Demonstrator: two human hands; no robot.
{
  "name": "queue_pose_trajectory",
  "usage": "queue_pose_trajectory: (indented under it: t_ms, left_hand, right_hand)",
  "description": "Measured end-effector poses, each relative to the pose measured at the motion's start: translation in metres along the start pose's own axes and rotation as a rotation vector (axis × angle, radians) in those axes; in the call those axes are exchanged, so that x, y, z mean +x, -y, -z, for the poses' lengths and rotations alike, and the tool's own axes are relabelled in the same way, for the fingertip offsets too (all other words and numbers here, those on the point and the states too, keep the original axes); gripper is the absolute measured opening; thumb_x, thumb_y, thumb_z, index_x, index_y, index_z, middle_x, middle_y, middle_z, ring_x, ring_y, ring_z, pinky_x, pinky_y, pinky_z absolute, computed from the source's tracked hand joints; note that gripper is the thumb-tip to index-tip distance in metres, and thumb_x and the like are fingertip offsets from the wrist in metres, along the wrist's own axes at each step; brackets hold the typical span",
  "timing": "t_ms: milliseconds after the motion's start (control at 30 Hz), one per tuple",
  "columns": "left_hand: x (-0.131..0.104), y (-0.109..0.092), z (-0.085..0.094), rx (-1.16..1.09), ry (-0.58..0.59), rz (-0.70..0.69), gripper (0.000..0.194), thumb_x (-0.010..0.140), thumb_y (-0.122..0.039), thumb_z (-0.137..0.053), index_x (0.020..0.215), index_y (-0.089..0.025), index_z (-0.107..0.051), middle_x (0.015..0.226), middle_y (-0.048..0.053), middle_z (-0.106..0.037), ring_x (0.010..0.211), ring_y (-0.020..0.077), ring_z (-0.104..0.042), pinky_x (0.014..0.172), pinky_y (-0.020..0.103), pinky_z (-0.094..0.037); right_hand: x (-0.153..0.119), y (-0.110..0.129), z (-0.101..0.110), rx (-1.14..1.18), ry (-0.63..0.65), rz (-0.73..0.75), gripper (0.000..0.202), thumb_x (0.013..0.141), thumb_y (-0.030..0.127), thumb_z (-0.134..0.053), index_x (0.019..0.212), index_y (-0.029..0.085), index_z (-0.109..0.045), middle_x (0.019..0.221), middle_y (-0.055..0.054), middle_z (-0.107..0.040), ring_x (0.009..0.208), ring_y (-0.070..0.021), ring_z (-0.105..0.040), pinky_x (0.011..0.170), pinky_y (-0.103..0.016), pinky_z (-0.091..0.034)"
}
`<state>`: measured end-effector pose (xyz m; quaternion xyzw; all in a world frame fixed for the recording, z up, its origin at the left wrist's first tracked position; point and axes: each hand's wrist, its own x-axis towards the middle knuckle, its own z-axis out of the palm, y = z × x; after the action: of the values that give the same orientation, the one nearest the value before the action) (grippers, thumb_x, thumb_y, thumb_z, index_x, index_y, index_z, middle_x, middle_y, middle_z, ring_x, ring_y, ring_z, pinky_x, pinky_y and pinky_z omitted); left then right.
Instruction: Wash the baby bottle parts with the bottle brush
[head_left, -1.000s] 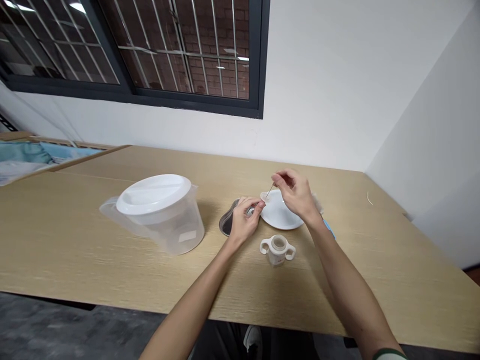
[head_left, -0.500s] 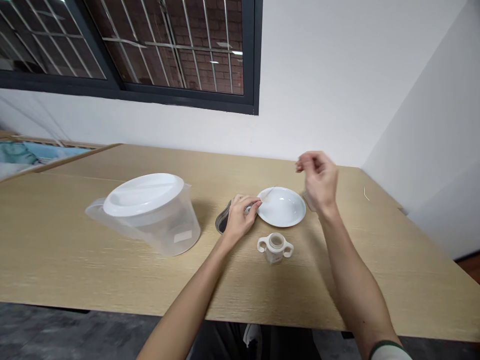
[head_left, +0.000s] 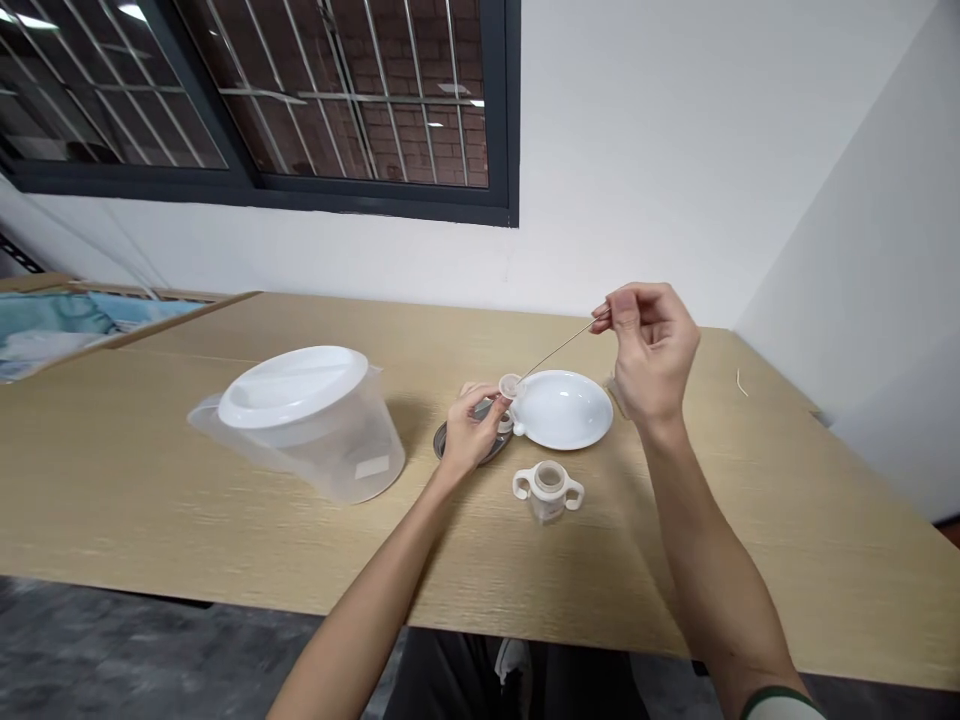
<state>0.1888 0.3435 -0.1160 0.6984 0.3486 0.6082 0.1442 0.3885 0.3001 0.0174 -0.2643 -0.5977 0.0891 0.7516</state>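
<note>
Above table (head_left: 810, 540), right fingers (head_left: 625, 308) seemingly together

No wording can be read. Left of centre in the frame, a small pale label (head_left: 373, 467) sits low on the side of the clear pitcher (head_left: 330, 455), too small to make out. Below centre, the two-handled bottle (head_left: 549, 490) bears faint marks low on its front, likewise illegible.
</note>
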Motion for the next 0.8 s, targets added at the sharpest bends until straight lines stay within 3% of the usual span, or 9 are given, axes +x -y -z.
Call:
queue_pose_trajectory:
  t_ms: [200,400,567,667,800]
  left_hand:
    - [-0.001,0.001,0.000,-0.020,-0.017,-0.006,0.018,0.090,-0.036,-0.064,0.091,-0.019,-0.071,0.091,0.006,-0.068,0.090,0.0185,-0.058,0.085,0.033,-0.044]
    - [0.000,-0.010,0.001,0.037,-0.008,-0.061,0.017,0.090,-0.034,-0.064,0.089,-0.019,-0.072,0.087,0.005,-0.069,0.085,0.0174,-0.057,0.081,0.033,-0.045]
    - [-0.003,-0.016,0.000,0.053,-0.024,-0.084,0.015,0.090,-0.032,-0.065,0.089,-0.019,-0.072,0.085,0.005,-0.068,0.085,0.0171,-0.056,0.081,0.032,-0.044]
    - [-0.004,-0.015,0.000,0.026,-0.031,-0.096,0.012,0.089,-0.029,-0.066,0.089,-0.019,-0.071,0.084,0.004,-0.067,0.085,0.0163,-0.056,0.082,0.031,-0.044]
    - [-0.002,-0.015,0.001,-0.004,-0.061,-0.080,0.013,0.089,-0.030,-0.066,0.087,-0.018,-0.070,0.082,0.004,-0.066,0.084,0.0165,-0.055,0.080,0.031,-0.044]
  right_hand:
    - [-0.006,0.002,-0.006,-0.042,0.044,-0.002,0.022,0.097,0.039,-0.054,0.090,0.018,-0.056,0.081,-0.002,-0.062,0.072,-0.0107,-0.062,0.069,-0.027,-0.055]
    - [-0.012,0.003,-0.009,-0.055,0.080,0.042,0.016,0.098,0.033,-0.053,0.091,0.019,-0.058,0.083,-0.002,-0.062,0.075,-0.0110,-0.062,0.072,-0.028,-0.053]
    - [-0.024,-0.011,-0.023,-0.021,0.327,-0.041,0.017,0.097,0.033,-0.053,0.091,0.018,-0.059,0.084,-0.002,-0.063,0.077,-0.0115,-0.061,0.074,-0.027,-0.050]
    - [-0.033,-0.021,-0.033,-0.132,0.471,-0.053,0.016,0.095,0.030,-0.055,0.088,0.017,-0.061,0.084,-0.003,-0.064,0.081,-0.0127,-0.060,0.075,-0.027,-0.047]
    - [-0.038,-0.027,-0.039,-0.239,0.506,0.013,0.015,0.093,0.026,-0.057,0.084,0.017,-0.065,0.086,-0.004,-0.063,0.082,-0.0133,-0.058,0.076,-0.026,-0.045]
